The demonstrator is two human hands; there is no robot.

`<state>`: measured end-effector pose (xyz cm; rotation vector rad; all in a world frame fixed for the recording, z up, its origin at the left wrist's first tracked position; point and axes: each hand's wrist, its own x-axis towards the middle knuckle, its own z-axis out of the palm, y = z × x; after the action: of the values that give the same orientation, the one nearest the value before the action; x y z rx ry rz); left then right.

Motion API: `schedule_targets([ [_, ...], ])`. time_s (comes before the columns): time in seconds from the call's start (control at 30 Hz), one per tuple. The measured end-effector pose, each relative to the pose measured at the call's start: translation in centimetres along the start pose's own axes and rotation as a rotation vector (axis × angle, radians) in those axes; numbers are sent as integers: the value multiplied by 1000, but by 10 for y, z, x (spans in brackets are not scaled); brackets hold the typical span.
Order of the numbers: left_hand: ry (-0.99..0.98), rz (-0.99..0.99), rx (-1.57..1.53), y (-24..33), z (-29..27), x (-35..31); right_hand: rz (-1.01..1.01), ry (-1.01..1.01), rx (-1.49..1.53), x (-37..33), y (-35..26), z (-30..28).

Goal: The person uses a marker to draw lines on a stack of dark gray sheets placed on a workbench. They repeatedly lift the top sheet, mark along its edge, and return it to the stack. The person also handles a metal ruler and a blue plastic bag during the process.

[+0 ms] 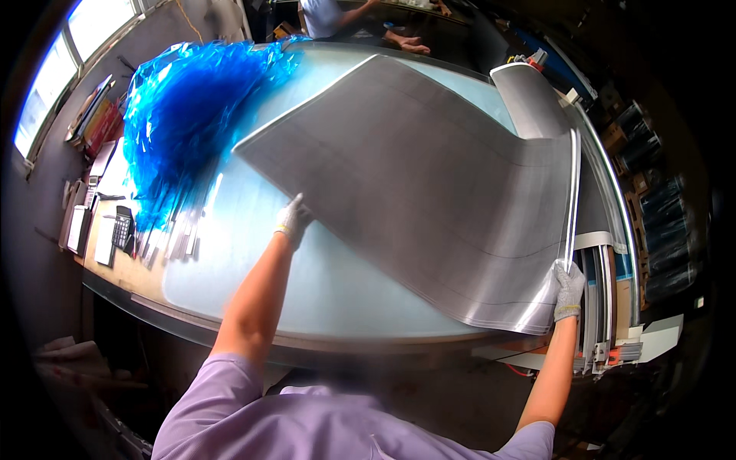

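A large grey sheet (429,176), flexible and faintly lined, spreads slantwise over the pale table (238,261). My left hand (294,218), in a light work glove, is closed on its near left edge; the fingertips are partly hidden there. At the near right corner my gloved right hand (568,290) grips the sheet beside a bright, straight right edge. That right side curves upward, while the far left corner points away from me. Whether the sheet is mesh or solid I cannot tell.
Crumpled blue film (192,107) is heaped at the far left. A calculator (123,227) lies near papers and thin strips. Another curled grey sheet (529,100) is at the far right, near a metal rail frame (602,299). Beyond the table, another person's hand (410,44) shows.
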<state>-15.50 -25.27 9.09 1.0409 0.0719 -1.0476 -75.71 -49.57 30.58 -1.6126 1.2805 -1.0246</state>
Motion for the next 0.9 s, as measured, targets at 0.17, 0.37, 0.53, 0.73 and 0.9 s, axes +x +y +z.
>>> schedule_targets([
  [0.17,88,-681,-1405,-124,53,-27,176,261,412,-116,-5,65],
  [0.37,-212,10,204,-48,48,-9,601,282,718,-275,79,181],
  [0.53,-161,-15,474,-14,-59,-50,1206,-304,1121,-320,-1,299],
  [0.73,14,-252,274,2,-104,-190,1208,-555,1136,-343,26,399],
  [0.9,3,-107,457,1,-143,-181,1168,-317,1157,-312,54,381],
])
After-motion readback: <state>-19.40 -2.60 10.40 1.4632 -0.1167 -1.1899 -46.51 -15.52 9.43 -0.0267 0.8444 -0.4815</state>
